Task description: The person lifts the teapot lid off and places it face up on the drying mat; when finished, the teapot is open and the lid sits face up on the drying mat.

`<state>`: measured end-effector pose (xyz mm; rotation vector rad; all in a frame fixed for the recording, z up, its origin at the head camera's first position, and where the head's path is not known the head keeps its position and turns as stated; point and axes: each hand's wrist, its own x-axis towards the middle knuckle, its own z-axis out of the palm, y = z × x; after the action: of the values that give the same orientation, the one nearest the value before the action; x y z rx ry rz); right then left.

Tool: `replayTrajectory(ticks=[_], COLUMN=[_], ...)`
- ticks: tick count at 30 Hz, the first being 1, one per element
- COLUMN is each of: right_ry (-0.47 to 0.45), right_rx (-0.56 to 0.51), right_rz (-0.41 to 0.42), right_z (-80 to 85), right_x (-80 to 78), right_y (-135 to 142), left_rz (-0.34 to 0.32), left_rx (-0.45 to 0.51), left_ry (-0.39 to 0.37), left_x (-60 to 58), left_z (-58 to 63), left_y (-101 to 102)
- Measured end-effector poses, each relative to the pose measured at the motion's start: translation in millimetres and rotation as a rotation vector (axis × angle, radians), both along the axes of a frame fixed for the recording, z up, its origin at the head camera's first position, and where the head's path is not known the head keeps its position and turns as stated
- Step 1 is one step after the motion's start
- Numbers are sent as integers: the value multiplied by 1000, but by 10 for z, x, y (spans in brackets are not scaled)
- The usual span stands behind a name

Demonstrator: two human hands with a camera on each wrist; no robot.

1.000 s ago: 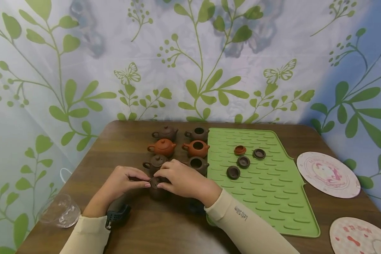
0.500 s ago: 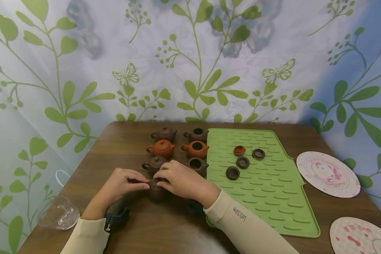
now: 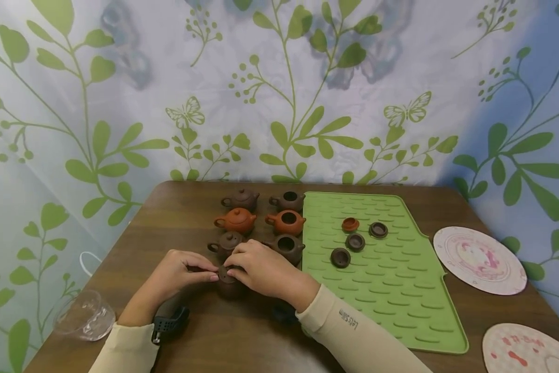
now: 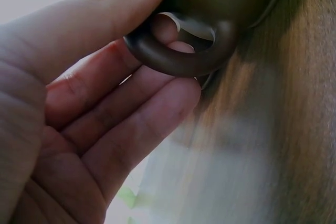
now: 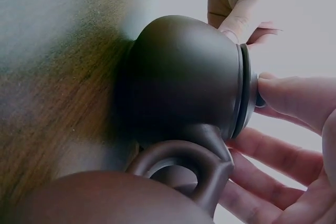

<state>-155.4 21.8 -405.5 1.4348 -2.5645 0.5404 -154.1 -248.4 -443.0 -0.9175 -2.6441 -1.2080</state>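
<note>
In the head view, both hands meet at a dark brown teapot (image 3: 231, 290) at the near end of the left column of teapots. With thumb and fingers, my left hand (image 3: 178, 272) grips its handle side; the left wrist view shows fingers behind the looped handle (image 4: 184, 65) and the thumb higher up. My right hand (image 3: 265, 269) holds the round lid (image 5: 248, 95) on the pot's mouth, thumb against the knob. Its other fingers spread near the spout (image 5: 212, 142). Whether the lid sits fully flush cannot be told.
Behind stand lidded teapots, an orange one (image 3: 237, 221) among them. Right of these are lidless teapots (image 3: 287, 222). Several loose lids (image 3: 355, 242) lie upturned on a green mat (image 3: 400, 295). A clear glass bowl (image 3: 85, 316) is at left, round placemats (image 3: 479, 260) at right.
Both hands stay at the same teapot. Between them the lid has shifted slightly on the pot's mouth. The other teapots and the loose lids keep their places.
</note>
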Motion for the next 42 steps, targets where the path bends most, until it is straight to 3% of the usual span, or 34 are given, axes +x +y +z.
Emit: replayTrajectory(ticks=[11, 23, 33, 38, 42], right_ry=[28, -44, -107, -142, -227], right_rx=[-50, -51, -212, -346, -456], right_rz=[44, -8, -24, -87, -168], right_z=[33, 214, 371, 431, 469], right_x=[-32, -11, -113, -271, -410], right_y=[6, 128, 345, 577, 833], left_rz=[-20, -23, -11, -7, -4], left_rx=[35, 46, 51, 45, 42], left_ry=[18, 8, 16, 12, 9], left_x=[8, 9, 34, 27, 15], left_z=[-10, 9, 22, 36, 39], left_y=[6, 11, 4, 19, 24])
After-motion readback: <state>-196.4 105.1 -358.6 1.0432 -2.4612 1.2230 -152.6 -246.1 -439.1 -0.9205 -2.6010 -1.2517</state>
